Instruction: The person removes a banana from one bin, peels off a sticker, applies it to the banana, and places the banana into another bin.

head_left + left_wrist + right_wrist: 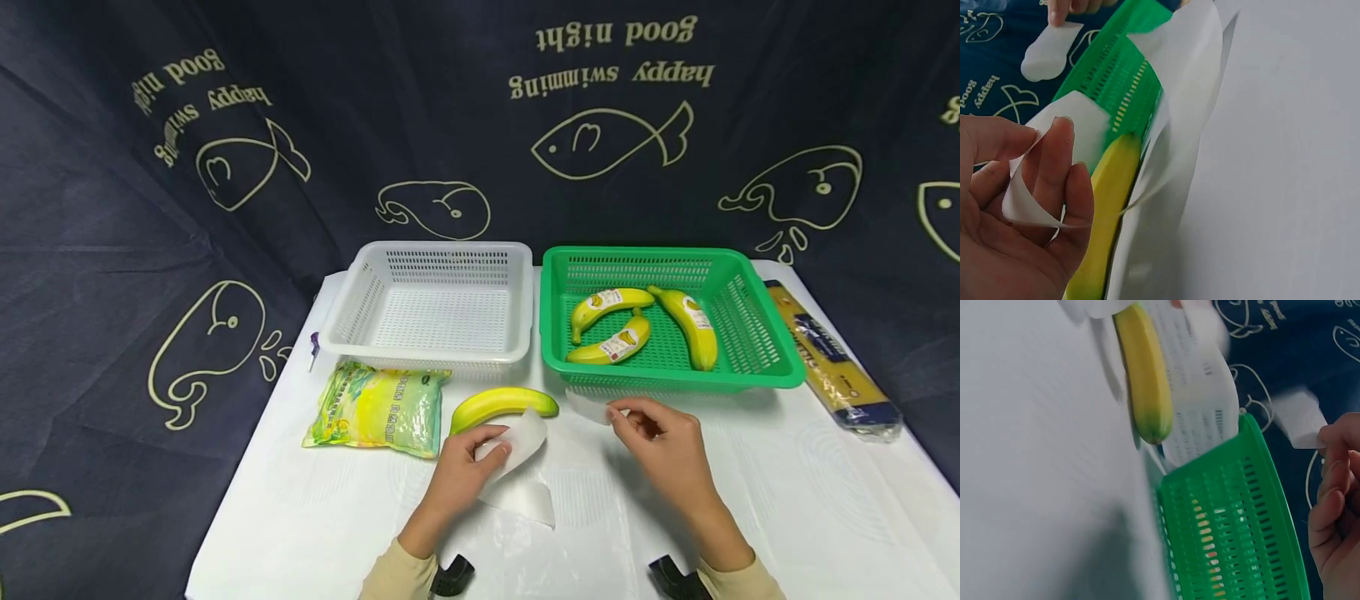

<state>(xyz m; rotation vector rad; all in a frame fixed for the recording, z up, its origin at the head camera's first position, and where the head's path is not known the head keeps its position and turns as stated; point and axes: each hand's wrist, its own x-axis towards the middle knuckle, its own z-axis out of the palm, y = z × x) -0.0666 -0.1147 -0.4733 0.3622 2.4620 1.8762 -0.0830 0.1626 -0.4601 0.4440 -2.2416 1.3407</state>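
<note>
My left hand (459, 467) holds a curled strip of white paper (527, 442) between thumb and fingers, just in front of a yellow banana (498, 402). That banana lies on the white table, greenish at one end, with no label on its visible side. Another length of white paper (528, 502) is spread below the left hand. To the right, my right hand (667, 442) pinches a small white slip (1299, 419) by its edge between thumb and index finger. The slip hangs near the front of the green basket (675, 379).
Three bananas (699, 333) with white labels lie in the green basket. Left of it stands a white basket (427, 354), with a green-and-yellow bag (378, 408) in front. A long gold-and-blue package (832, 358) lies at the table's right edge. A dark printed cloth (450, 108) hangs behind.
</note>
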